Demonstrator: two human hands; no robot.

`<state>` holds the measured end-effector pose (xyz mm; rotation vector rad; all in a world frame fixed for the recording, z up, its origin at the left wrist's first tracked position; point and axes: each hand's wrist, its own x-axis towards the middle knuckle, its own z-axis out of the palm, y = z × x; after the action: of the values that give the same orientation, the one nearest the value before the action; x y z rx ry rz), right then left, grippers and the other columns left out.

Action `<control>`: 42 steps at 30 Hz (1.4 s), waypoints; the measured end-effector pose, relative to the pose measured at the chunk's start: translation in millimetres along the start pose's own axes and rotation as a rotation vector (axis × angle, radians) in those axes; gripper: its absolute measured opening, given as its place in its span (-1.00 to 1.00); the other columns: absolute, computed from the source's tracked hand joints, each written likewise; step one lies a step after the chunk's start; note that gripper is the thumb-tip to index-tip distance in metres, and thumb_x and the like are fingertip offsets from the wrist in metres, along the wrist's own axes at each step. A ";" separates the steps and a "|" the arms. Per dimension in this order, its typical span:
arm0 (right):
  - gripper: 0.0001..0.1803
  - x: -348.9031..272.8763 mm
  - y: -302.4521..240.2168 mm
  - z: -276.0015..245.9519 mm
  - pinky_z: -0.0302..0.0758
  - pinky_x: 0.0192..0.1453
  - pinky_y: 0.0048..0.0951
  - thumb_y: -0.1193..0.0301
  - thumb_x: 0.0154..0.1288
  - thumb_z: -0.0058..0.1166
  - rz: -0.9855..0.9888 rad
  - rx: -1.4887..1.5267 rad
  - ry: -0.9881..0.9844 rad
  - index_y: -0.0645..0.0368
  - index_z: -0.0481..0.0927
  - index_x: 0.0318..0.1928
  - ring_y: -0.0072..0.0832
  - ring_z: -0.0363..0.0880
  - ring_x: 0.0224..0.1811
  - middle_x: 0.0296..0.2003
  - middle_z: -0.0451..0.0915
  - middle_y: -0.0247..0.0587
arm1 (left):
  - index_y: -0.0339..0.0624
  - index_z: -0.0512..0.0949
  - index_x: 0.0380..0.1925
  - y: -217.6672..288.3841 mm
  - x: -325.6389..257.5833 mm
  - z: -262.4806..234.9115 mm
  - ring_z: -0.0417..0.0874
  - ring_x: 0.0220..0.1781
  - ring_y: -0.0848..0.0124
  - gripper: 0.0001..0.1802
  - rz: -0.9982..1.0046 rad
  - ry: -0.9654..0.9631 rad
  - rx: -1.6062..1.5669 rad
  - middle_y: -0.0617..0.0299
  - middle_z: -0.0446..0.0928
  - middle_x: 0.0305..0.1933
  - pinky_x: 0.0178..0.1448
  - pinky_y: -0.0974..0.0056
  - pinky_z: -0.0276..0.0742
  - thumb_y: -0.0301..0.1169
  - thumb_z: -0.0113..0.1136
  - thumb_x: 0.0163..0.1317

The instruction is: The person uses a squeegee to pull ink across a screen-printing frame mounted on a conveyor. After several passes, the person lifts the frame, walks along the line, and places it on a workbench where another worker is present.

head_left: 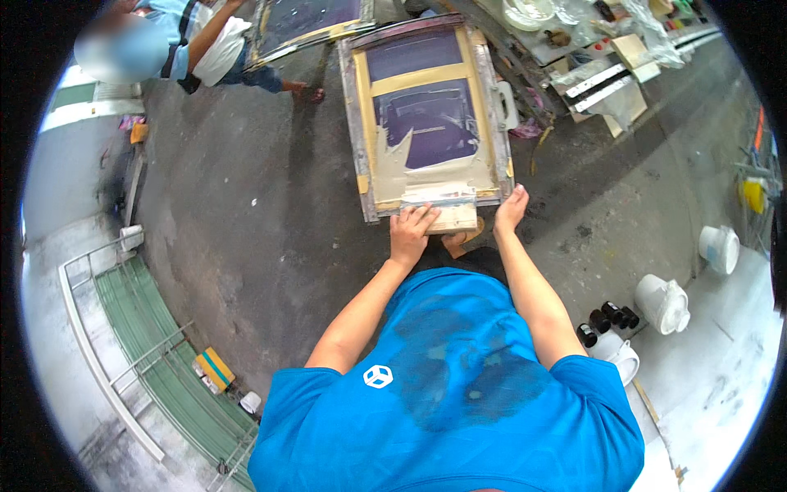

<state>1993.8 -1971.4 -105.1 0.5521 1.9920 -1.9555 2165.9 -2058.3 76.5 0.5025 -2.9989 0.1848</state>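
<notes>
In front of me lies a screen printing frame (357, 156) with purple mesh (434, 111) and yellow tape bands. Cream ink (434, 176) is smeared over the near part of the mesh, with ragged edges. My left hand (410, 238) is closed over a wooden-handled squeegee (452, 218), which lies across the frame's near end. At the near right corner, my right hand (510, 211) grips the frame's edge; some of its fingers are hidden.
Another screen frame (303, 41) stands at the far left, beside a person (221, 41) in light blue. A cluttered bench (566, 61) with a white bowl (529, 11) is at the far right. White buckets (661, 302) and dark bottles (611, 315) stand to my right.
</notes>
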 end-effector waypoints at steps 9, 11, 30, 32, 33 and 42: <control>-0.42 5.6 2.9 -9.6 0.39 0.29 -0.17 0.03 0.58 -0.20 0.052 0.045 0.027 0.35 0.47 0.16 -0.02 0.52 0.17 0.10 0.56 0.16 | 0.14 0.71 -0.01 -75.0 98.8 -25.9 0.64 0.00 0.20 -0.47 0.093 0.230 0.054 0.29 0.69 0.07 -0.01 0.06 0.48 -0.58 0.26 -0.05; -0.43 7.1 2.3 -7.9 0.38 0.30 -0.18 0.04 0.58 -0.20 0.031 0.024 0.022 0.36 0.46 0.17 -0.03 0.52 0.18 0.10 0.56 0.16 | 0.14 0.71 -0.03 -102.8 155.7 -31.4 0.68 -0.02 0.21 -0.49 0.020 0.227 0.009 0.28 0.71 0.02 -0.02 0.07 0.55 -0.56 0.27 -0.05; -0.44 5.8 -4.1 4.7 0.37 0.29 -0.14 0.03 0.57 -0.18 0.036 0.050 0.032 0.33 0.49 0.14 -0.01 0.50 0.18 0.09 0.56 0.15 | 0.19 0.68 0.08 -51.1 71.9 -11.6 0.64 0.16 0.25 -0.37 -0.164 -0.086 -0.100 0.30 0.67 0.13 0.16 0.11 0.53 -0.57 0.25 -0.08; -0.42 4.4 -6.4 2.4 0.37 0.28 -0.14 0.00 0.57 -0.21 0.016 0.022 0.032 0.33 0.49 0.13 -0.01 0.50 0.18 0.09 0.56 0.15 | 0.21 0.66 0.11 -44.2 58.8 -7.1 0.59 0.22 0.25 -0.35 -0.116 -0.061 -0.077 0.34 0.63 0.20 0.16 0.09 0.46 -0.56 0.27 -0.07; -0.42 5.3 -4.3 -0.3 0.37 0.28 -0.14 0.00 0.57 -0.21 0.029 0.015 0.023 0.33 0.48 0.13 -0.01 0.50 0.18 0.09 0.56 0.15 | 0.21 0.65 0.12 -36.9 51.1 -4.2 0.57 0.23 0.25 -0.35 -0.090 -0.028 -0.051 0.36 0.61 0.23 0.16 0.08 0.43 -0.55 0.27 -0.07; -0.40 8.6 -4.8 1.7 0.40 0.25 -0.13 -0.01 0.58 -0.23 0.043 0.013 -0.014 0.34 0.48 0.13 0.02 0.54 0.13 0.05 0.59 0.18 | 0.18 0.64 0.11 -5.2 -3.5 8.7 0.54 0.21 0.26 -0.38 -0.068 0.060 -0.018 0.40 0.60 0.24 0.12 0.10 0.34 -0.57 0.29 -0.03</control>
<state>1983.8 -1972.6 -104.9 0.5780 1.9444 -1.9424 2170.3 -2063.3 68.0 0.5850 -2.9174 0.1642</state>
